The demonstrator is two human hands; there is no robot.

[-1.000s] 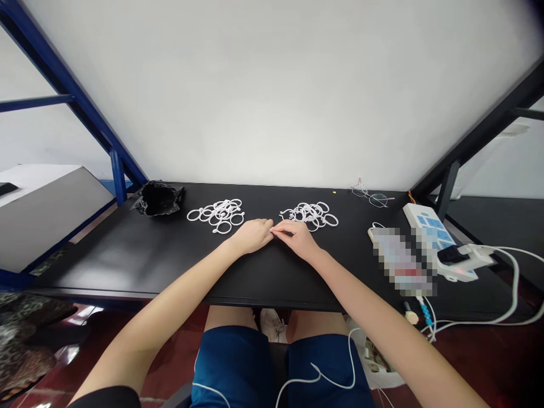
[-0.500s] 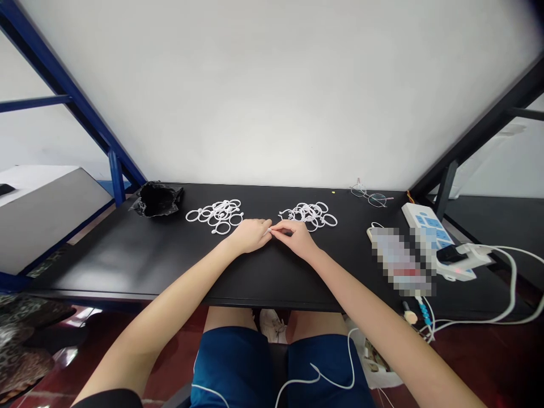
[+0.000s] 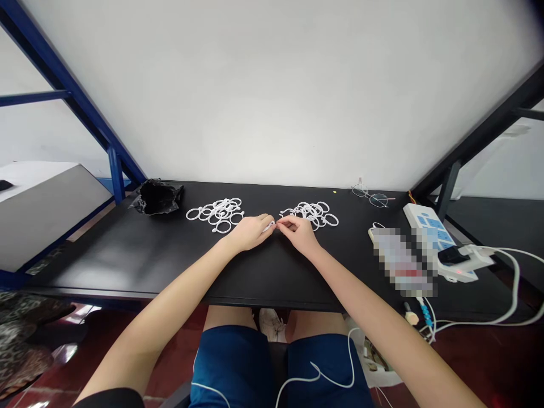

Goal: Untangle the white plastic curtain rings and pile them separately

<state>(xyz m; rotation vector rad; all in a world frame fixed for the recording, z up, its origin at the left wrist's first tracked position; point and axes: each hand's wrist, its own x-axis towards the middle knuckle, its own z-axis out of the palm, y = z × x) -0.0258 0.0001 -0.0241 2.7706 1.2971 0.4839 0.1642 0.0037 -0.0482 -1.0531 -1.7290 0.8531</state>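
My left hand [image 3: 251,232] is closed around a white plastic ring [image 3: 268,226], much of which its fingers hide. Fingertips of my right hand [image 3: 298,233] are pinched at the right end of that same ring. Left of my hands lies a loose pile of white rings [image 3: 221,212], each with a small knob on its loop. A second pile of similar white rings [image 3: 312,212] lies just beyond my right hand. Both piles rest on the black table [image 3: 272,277].
A crumpled, open black plastic bag [image 3: 158,198] stands at the back left. On the right are eyeglasses [image 3: 378,199], a blurred-out phone [image 3: 399,260] and a white power strip [image 3: 429,224] with cables. A white cable [image 3: 335,385] crosses my lap.
The fingers of my right hand have shifted slightly right and up, and more of the white ring shows between my hands. The piles stay as they were.
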